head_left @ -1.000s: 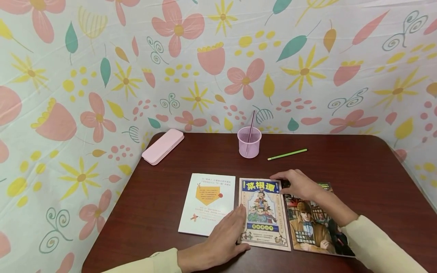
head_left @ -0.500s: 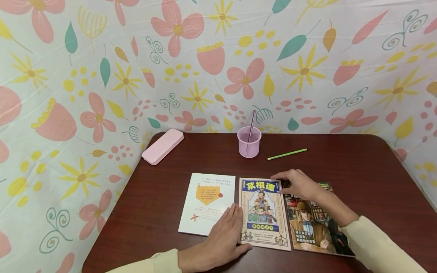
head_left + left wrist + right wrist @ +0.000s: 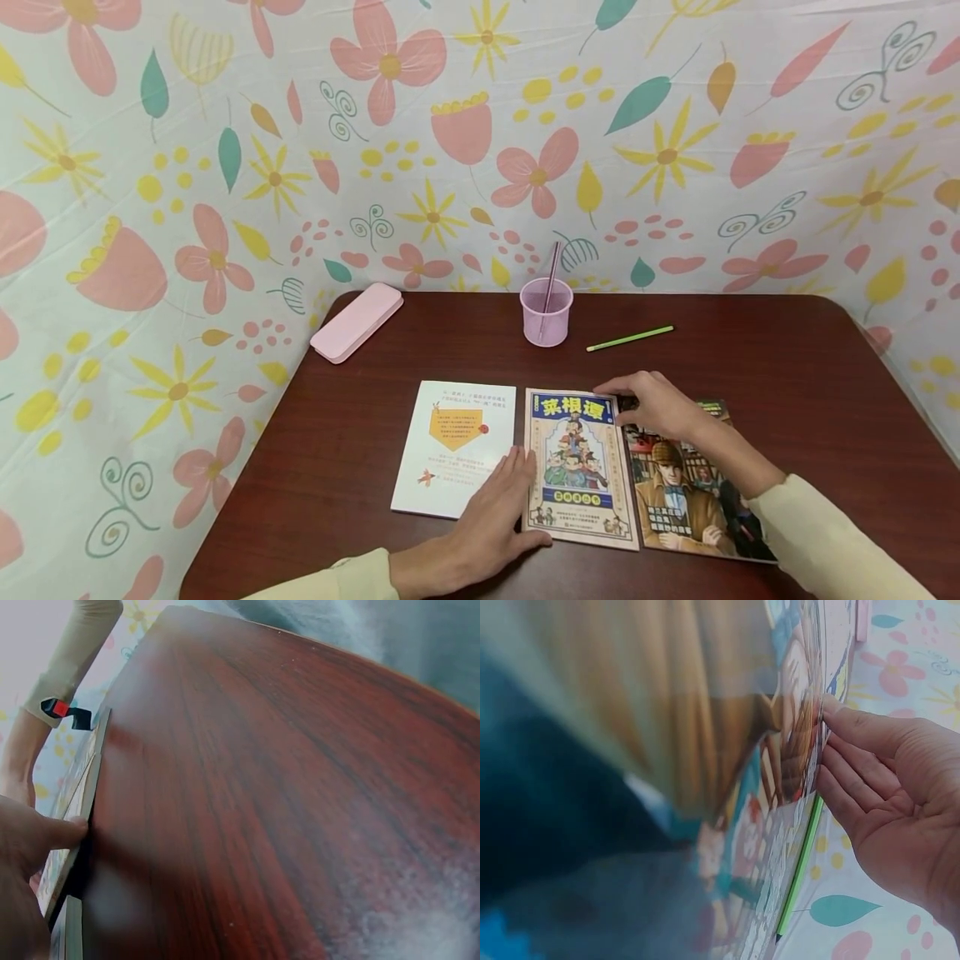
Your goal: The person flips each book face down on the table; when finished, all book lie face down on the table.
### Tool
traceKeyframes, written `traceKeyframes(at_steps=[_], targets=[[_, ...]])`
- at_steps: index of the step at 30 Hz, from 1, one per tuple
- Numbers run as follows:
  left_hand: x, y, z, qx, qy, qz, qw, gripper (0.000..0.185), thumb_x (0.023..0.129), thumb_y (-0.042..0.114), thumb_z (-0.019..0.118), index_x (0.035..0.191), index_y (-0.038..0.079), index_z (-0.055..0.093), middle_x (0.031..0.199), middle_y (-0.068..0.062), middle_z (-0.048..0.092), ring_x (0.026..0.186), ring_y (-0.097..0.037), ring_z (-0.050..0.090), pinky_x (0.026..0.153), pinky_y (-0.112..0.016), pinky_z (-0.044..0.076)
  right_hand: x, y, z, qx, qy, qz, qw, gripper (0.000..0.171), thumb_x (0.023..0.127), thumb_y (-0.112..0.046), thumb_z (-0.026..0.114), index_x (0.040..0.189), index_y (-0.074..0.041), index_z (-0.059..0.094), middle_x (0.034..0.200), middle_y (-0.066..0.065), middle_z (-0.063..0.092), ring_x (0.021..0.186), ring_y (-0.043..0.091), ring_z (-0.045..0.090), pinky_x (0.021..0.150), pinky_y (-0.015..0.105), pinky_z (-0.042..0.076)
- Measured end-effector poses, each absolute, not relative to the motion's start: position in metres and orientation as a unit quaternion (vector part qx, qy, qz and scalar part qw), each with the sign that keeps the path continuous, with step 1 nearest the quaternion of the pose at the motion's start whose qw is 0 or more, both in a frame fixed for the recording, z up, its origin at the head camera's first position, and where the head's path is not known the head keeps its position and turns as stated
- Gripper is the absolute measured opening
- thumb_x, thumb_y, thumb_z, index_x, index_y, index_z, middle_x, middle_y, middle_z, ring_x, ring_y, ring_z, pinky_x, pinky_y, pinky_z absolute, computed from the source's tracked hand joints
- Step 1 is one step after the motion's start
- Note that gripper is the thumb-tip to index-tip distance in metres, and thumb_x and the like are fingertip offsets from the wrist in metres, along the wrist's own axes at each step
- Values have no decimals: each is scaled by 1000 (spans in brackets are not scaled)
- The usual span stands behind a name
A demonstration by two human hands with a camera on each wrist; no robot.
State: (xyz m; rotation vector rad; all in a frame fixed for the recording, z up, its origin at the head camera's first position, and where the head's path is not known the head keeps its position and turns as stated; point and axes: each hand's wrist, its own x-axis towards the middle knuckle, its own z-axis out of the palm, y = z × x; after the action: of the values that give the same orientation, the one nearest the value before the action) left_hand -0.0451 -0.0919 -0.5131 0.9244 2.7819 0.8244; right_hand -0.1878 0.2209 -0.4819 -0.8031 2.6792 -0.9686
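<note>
Head view: a dark red-brown wood-grain table [image 3: 450, 354] stands before a white cloth [image 3: 300, 125] printed with pink, yellow and teal flowers and leaves.
Pale pink rounded oblong case [image 3: 357, 323]: lies slantwise, beyond and well to the left of the cream-and-blue illustrated paperback [image 3: 570, 500].
White book with an orange badge [image 3: 453, 429]: lies flat just left of the paperback.
Left hand [image 3: 483, 517]: lies along the paperback's left side, overlapping the white book in this view; its fingers are straight and together, the thumb apart from them and touching the paperback's near edge, as the left wrist view shows.
Lilac mesh cup [image 3: 545, 321]: stands upright beyond the paperback, with a slim purple stick [image 3: 552, 279] leaning in it.
Paperback: lies flat between its two neighbours, cover up.
Slim bright-green pencil [image 3: 630, 337]: lies beyond the paperback, to its right.
Right hand [image 3: 663, 404]: is at the paperback's far right corner, thumb and fingers apart, fingers extended, none clamped.
Glossy dark book picturing a brown-coated figure [image 3: 686, 512]: lies just right of the paperback, partly beneath the right forearm in this view.
</note>
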Motion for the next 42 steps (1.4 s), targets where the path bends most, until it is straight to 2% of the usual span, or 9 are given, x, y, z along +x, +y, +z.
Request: traceKeyframes(at_steps=[4, 10, 15, 18, 25, 27, 33, 35, 42], targets=[[-45, -97, -514, 306, 898, 315, 36, 106, 93, 37, 84, 167, -4, 20, 172, -25, 22, 158, -33, 27, 126, -43, 29, -189, 221, -482, -270, 899, -334, 88, 44, 89, 3, 83, 132, 1, 72, 129, 20, 73, 121, 43, 67, 92, 53, 60], [-47, -102, -515, 340, 857, 388, 9, 108, 94, 21, 85, 168, -5, 11, 172, -26, 20, 152, -30, 38, 119, -39, 40, -191, 221, -482, -267, 894, -348, 92, 48, 88, 3, 84, 134, 4, 69, 128, 22, 71, 119, 44, 67, 92, 54, 60], [-52, -102, -512, 350, 796, 491, 41, 110, 93, 4, 82, 167, -7, 1, 169, -22, 31, 144, -21, 50, 116, -34, 42, -193, 220, -483, -272, 891, -352, 94, 50, 89, 3, 83, 137, 4, 67, 122, 17, 73, 113, 40, 70, 89, 51, 61], [-54, -102, -511, 335, 768, 541, 70, 106, 95, 2, 79, 167, -7, 1, 168, -18, 34, 140, -19, 54, 113, -31, 45, -195, 219, -483, -271, 892, -348, 95, 48, 90, 1, 83, 136, 2, 68, 114, 11, 74, 105, 34, 71, 85, 47, 62], [-59, -106, -508, 316, 758, 566, 68, 90, 99, 3, 75, 165, -9, 16, 152, -16, 56, 128, -16, 64, 101, -30, 54, -199, 219, -483, -255, 902, -340, 81, 40, 92, 0, 81, 131, 1, 72, 102, 4, 71, 93, 24, 68, 79, 42, 60], [-60, -107, -507, 314, 757, 568, 73, 85, 100, 4, 73, 166, -7, 20, 146, -16, 62, 122, -15, 68, 94, -29, 59, -200, 219, -484, -255, 904, -336, 69, 37, 93, 1, 80, 129, 0, 73, 102, 3, 71, 92, 22, 67, 79, 41, 59], [-61, -110, -504, 283, 764, 572, 97, 67, 103, 6, 70, 162, 1, 38, 137, -12, 69, 116, -13, 71, 89, -26, 60, -201, 220, -482, -261, 904, -337, 29, 30, 95, 4, 76, 124, -2, 74, 102, 3, 72, 89, 18, 65, 73, 37, 57], [-62, -112, -503, 274, 768, 570, 100, 60, 103, 8, 70, 158, 2, 45, 132, -11, 72, 111, -14, 73, 89, -25, 60, -201, 220, -478, -262, 903, -341, 15, 29, 95, 5, 75, 123, -2, 74, 104, 5, 73, 90, 20, 66, 73, 38, 57], [-68, -120, -497, 264, 783, 555, 99, 41, 105, 12, 68, 146, 11, 60, 107, -6, 81, 88, -17, 79, 72, -26, 63, -202, 221, -465, -255, 899, -356, -22, 26, 96, 6, 74, 119, -3, 77, 113, 12, 75, 102, 32, 70, 86, 53, 58]])
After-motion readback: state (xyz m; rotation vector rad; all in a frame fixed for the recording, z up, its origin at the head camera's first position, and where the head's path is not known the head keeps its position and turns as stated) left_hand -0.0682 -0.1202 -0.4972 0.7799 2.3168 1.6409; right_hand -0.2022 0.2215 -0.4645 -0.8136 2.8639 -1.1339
